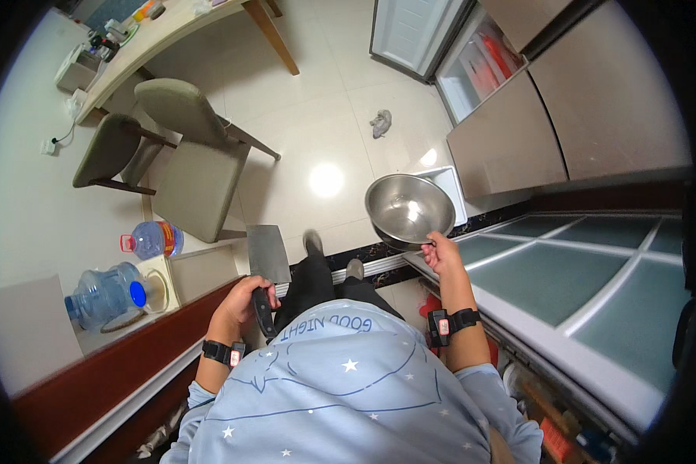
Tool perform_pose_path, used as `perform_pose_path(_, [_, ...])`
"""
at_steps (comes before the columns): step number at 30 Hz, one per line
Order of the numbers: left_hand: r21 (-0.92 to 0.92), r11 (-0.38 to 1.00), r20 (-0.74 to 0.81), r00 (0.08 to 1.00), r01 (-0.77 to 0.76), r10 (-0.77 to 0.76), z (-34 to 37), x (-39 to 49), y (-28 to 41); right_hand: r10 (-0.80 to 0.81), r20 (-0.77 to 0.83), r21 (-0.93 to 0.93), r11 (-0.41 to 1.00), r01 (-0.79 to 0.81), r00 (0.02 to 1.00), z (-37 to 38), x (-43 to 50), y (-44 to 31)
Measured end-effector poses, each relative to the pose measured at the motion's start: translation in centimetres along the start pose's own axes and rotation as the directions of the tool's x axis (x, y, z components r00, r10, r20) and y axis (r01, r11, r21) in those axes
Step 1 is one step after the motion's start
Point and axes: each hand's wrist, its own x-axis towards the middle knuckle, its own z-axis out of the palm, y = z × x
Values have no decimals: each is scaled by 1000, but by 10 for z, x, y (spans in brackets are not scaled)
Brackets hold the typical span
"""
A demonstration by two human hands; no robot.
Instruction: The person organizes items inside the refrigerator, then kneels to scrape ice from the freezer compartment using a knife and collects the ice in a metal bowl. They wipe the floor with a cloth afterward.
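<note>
My left hand grips the black handle of a cleaver, whose broad metal blade points away from me. My right hand holds the near rim of a round stainless steel bowl, with nothing visible in it but reflections. Below and beyond the bowl, a white tray or box on the floor is partly hidden by it. A crumpled grey plastic bag lies on the tiles farther off.
A padded chair and a table stand at the left, with water bottles on a ledge nearer me. A fridge door hangs open ahead at the right. A glazed sliding door is close by my right arm; a threshold crosses at my feet.
</note>
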Motion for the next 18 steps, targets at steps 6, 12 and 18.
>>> perform_pose_path(6, [-4,998,-16,998,61,-61,-11,93,122,70,-82,243,969,-48,994,15,73,-67])
perform_pose_path(12, [141,988,37,997,68,-73,2,211,280,93,-208,419,908,3,974,46,105,-126])
perform_pose_path(18, [319,939,87,983,125,-161,62,300,421,97,-180,474,880,-1,979,65,131,-213])
